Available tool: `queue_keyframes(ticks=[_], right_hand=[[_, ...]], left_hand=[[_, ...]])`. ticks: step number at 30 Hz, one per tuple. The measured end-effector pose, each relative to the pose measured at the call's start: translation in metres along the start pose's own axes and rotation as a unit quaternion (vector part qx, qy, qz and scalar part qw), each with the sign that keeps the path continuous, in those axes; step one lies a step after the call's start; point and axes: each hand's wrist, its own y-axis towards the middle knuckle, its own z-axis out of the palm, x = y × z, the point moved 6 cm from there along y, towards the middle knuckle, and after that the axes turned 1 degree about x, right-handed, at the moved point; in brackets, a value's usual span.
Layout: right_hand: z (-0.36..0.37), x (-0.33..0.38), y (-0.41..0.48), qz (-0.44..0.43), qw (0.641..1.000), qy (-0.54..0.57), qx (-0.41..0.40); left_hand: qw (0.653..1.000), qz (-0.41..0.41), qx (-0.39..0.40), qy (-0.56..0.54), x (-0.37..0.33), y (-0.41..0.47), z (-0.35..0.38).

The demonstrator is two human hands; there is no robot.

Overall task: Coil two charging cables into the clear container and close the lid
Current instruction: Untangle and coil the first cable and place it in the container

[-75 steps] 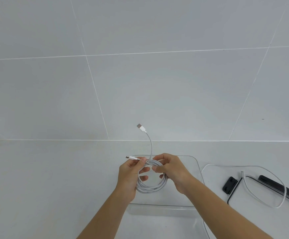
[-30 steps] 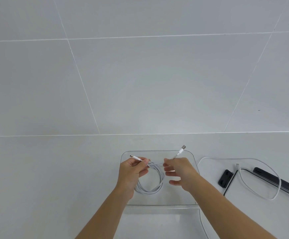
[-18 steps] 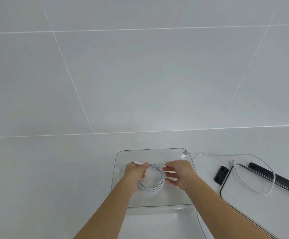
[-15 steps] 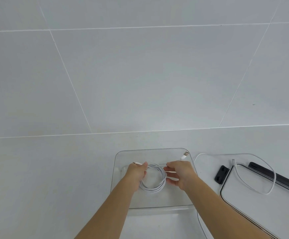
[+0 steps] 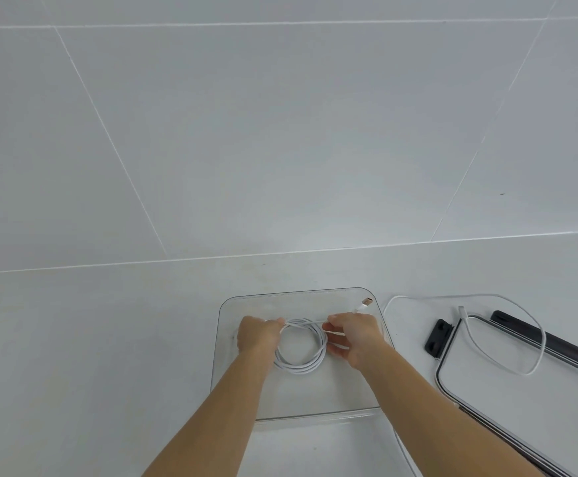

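Holding a thin white charging cable wound into a round coil point(image 5: 299, 352), the person keeps both hands over the clear plastic container point(image 5: 224, 342) with rounded corners. The left hand point(image 5: 257, 335) is closed on the left side of the coil. The right hand point(image 5: 354, 335) is closed on the right side of the coil, with its fingers point(image 5: 332, 327) pinching the strands near the top. A short bit of cable runs straight across the top of the ring from one hand to the other. The silver and white plug end point(image 5: 364, 303) pokes out past the right hand, up toward the far right corner of the container. The coil sits low inside the container, but whether it touches the bottom cannot be told.

The container rests on the pale grey bench point(image 5: 91, 339), with its open top facing up. Just to its right lies the clear flat lid with a dark rim point(image 5: 447, 390), off the container. A small black clip point(image 5: 438, 338) sticks out at the lid's near left corner, and a long black clip point(image 5: 549, 342) runs along its far edge. A second white cable, loose and not coiled point(image 5: 535, 325), lies in a big open loop across the lid and the bench beside it. One of its plug ends point(image 5: 462, 310) rests on the lid's far corner. Behind the bench stands a wall of big pale grey tiles point(image 5: 280, 132).
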Motion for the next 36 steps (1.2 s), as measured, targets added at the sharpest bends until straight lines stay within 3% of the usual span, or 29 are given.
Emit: queue_keyframes(ticks=[8,11,14,19,22,26,28,31,34,36], right_hand=[[-0.001,0.001,0.005,-0.032,0.999,-0.028,0.008],[-0.003,0.009,0.007,-0.123,0.982,-0.144,-0.023],[-0.002,0.020,0.002,-0.189,0.938,-0.287,-0.053],[-0.001,0.026,-0.003,-0.217,0.920,-0.321,-0.053],[0.002,0.028,-0.012,-0.235,0.927,-0.286,-0.049],[-0.002,0.043,-0.030,-0.341,0.896,-0.275,-0.071],[0.001,0.049,-0.044,-0.413,0.841,-0.340,-0.078],[0.013,0.049,-0.054,-0.465,0.712,-0.523,-0.052],[0.017,0.043,-0.054,-0.411,0.526,-0.745,-0.004],[0.013,0.036,-0.051,-0.347,0.455,-0.819,0.040]], left_hand=[[0.965,0.138,0.025,0.220,-0.016,-0.007,-0.007],[0.950,0.175,0.012,0.258,-0.020,-0.011,-0.005],[0.952,0.174,0.013,0.253,-0.021,-0.011,-0.008],[0.963,0.145,0.038,0.225,-0.019,-0.009,-0.008],[0.963,0.147,0.041,0.221,-0.018,-0.010,-0.006],[0.968,0.141,0.052,0.201,-0.017,-0.011,-0.005],[0.971,0.137,0.058,0.187,-0.018,-0.012,-0.004],[0.977,0.125,0.064,0.162,-0.017,-0.012,-0.003],[0.984,0.104,0.073,0.125,-0.015,-0.012,-0.002],[0.987,0.093,0.075,0.107,-0.013,-0.011,-0.001]])
